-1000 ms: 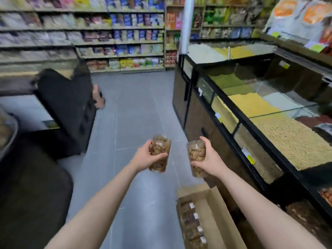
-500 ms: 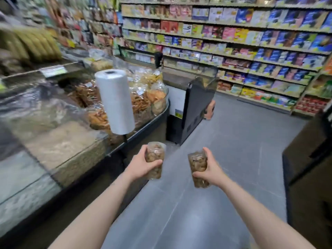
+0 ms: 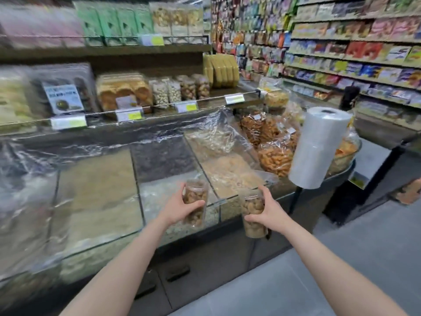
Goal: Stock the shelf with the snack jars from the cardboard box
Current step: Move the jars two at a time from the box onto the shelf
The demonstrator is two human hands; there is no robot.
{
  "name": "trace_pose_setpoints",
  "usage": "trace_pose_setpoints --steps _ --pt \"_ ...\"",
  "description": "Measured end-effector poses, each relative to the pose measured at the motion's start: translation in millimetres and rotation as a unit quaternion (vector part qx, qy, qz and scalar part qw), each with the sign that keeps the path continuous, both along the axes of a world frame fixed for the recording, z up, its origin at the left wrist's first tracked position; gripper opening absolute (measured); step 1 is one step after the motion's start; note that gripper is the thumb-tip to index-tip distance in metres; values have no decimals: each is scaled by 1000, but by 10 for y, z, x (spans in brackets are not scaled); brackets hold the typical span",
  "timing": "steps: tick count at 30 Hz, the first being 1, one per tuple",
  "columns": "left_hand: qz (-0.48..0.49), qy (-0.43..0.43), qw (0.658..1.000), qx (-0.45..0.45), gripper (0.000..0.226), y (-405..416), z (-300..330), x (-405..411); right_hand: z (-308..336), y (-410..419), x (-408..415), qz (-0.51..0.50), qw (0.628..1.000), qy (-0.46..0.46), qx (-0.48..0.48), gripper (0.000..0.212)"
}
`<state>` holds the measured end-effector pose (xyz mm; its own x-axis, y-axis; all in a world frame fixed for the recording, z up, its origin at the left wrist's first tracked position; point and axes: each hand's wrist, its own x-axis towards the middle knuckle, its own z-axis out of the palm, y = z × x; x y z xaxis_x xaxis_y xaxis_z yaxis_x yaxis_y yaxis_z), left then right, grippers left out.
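You are holding a snack jar in each hand, out in front of the glass bulk-food case (image 3: 136, 226). Your left hand (image 3: 180, 207) is wrapping its fingers and thumb round the left jar (image 3: 195, 201), and your right hand (image 3: 266, 210) is gripping the right jar (image 3: 253, 215) the same way; both jars are upright, apart from each other, and hanging in the air just above the case's front edge. The middle shelf (image 3: 205, 101), behind and above the case, is already carrying a row of similar clear jars (image 3: 180, 88) beside packs of biscuits (image 3: 124, 90), with bare board showing to the right of that row, near the yellow packets (image 3: 219, 70). A roll of plastic bags (image 3: 319, 147) is standing to the right of the case. Neither jar in your hands is on a shelf yet, so this pair is only midway. The cardboard box is out of view, so you cannot be told how many jars are waiting
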<state>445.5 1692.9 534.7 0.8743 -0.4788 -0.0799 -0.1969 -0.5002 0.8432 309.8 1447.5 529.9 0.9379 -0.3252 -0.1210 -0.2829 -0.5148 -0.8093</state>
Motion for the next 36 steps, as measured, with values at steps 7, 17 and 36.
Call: trace_pose_setpoints --steps 7,17,36 --pt "43 -59 997 -19 48 113 271 657 347 -40 1019 65 997 -40 -30 103" --pt "126 -70 988 -56 52 -609 500 1712 637 -871 2396 121 989 -83 -33 100" --pt "144 -125 979 -79 57 -1218 1183 3368 1285 -1577 4290 97 987 -128 -17 91"
